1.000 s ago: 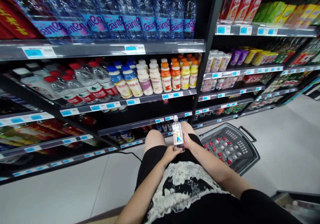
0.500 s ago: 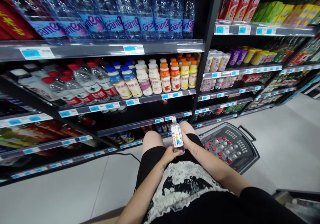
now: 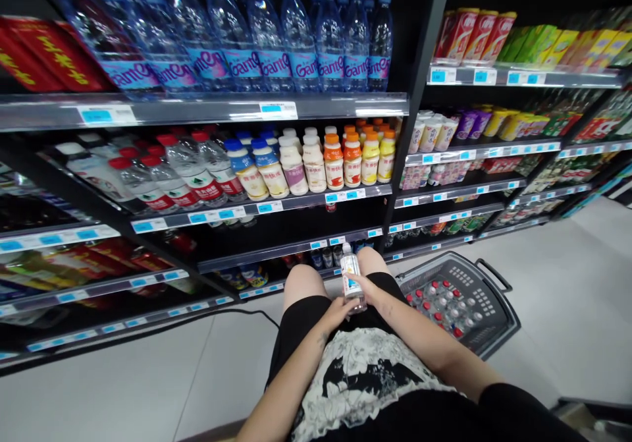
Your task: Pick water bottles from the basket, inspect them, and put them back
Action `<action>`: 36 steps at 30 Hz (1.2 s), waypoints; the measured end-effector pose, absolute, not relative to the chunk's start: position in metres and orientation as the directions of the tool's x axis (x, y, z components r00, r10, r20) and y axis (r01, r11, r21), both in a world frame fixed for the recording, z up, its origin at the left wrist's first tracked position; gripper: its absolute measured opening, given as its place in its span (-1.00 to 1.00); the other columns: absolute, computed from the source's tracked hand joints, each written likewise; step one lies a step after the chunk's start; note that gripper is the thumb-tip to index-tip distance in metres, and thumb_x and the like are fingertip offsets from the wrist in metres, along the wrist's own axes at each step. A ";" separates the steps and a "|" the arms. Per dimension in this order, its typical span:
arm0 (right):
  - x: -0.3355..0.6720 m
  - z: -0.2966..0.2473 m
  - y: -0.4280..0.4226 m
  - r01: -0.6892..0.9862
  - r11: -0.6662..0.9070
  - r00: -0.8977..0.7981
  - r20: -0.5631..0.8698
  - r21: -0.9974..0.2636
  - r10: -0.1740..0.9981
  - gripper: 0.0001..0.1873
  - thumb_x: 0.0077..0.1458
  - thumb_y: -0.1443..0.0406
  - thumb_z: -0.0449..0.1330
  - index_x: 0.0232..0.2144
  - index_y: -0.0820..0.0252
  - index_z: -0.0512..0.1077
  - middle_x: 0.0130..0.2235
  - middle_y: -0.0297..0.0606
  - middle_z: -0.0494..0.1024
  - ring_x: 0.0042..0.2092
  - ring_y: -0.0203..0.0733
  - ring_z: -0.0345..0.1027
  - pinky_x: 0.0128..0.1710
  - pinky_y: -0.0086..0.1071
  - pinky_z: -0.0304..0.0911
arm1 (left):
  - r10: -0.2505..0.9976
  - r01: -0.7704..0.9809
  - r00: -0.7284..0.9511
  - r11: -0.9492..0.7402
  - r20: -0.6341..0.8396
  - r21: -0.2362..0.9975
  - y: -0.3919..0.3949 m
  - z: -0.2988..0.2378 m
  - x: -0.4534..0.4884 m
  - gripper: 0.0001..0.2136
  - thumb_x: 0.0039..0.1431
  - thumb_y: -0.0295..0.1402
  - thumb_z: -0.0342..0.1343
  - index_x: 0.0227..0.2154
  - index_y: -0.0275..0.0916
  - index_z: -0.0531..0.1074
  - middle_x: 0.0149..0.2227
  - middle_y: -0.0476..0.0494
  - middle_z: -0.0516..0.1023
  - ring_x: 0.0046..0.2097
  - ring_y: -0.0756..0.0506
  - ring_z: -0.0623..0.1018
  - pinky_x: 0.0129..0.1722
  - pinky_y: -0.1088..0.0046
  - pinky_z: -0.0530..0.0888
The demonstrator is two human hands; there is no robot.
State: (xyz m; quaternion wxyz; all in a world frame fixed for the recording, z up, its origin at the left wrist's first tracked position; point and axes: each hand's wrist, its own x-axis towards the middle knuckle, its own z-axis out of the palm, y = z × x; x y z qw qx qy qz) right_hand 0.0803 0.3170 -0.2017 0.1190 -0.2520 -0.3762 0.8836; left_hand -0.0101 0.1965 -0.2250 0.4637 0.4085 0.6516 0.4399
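Observation:
Between my knees I hold a clear plastic bottle (image 3: 351, 282) with a white cap and a white picture label. My left hand (image 3: 342, 311) is closed round its lower end. My right hand (image 3: 364, 288) grips its right side, with the thumb across the label. The bottle tilts slightly, cap pointing away from me toward the shelves. Parts of the label and base are hidden by my fingers.
A dark grey basket (image 3: 494, 327) with several red- and white-capped bottles stands on the floor to my right. In front, a shelf (image 3: 212, 111) bears large blue water bottles (image 3: 301, 40); below stand milk-drink bottles (image 3: 296, 168). A black cable (image 3: 232, 311) lies along the floor.
My view has shifted up slightly, so the shelves appear lower. The right thumb has moved from the bottle's side onto its label. Both hands still hold the bottle.

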 end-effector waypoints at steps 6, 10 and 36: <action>0.080 -0.198 0.307 -0.011 -0.463 -0.856 -0.231 -0.886 0.462 -0.53 0.24 0.05 0.24 0.01 0.29 0.39 -0.14 -0.15 0.56 -0.18 -0.13 0.50 -0.12 -0.19 0.45 | 0.798 0.144 -0.543 0.395 -0.261 0.907 0.194 -0.215 -0.010 -0.23 0.15 0.29 -0.24 -0.38 -0.35 0.60 -0.37 -0.40 0.63 -0.18 -0.35 0.62 -0.12 0.19 0.47; 0.076 -0.198 0.302 -0.017 -0.263 -0.870 -0.115 -0.965 0.479 -0.31 -0.06 0.09 0.43 0.07 0.23 0.34 -0.15 -0.15 0.58 -0.10 -0.02 0.51 -0.04 -0.16 0.41 | 0.700 0.191 -0.713 0.237 -0.031 0.952 0.196 -0.198 -0.019 -0.41 0.19 0.16 -0.07 -0.07 -0.27 0.50 -0.10 -0.33 0.62 -0.04 -0.26 0.59 0.03 0.23 0.44; 0.097 -0.213 0.281 0.242 0.878 -0.970 -0.091 -0.413 0.225 -0.52 0.22 0.10 0.16 0.11 0.18 0.47 -0.15 0.00 0.64 -0.04 0.19 0.51 0.11 0.00 0.20 | 0.224 -0.312 -0.938 -0.225 -0.263 0.923 0.224 -0.147 -0.205 -0.79 0.02 -0.45 0.30 -0.27 -0.35 0.46 -0.32 -0.21 0.61 -0.28 -0.13 0.65 -0.20 0.31 0.61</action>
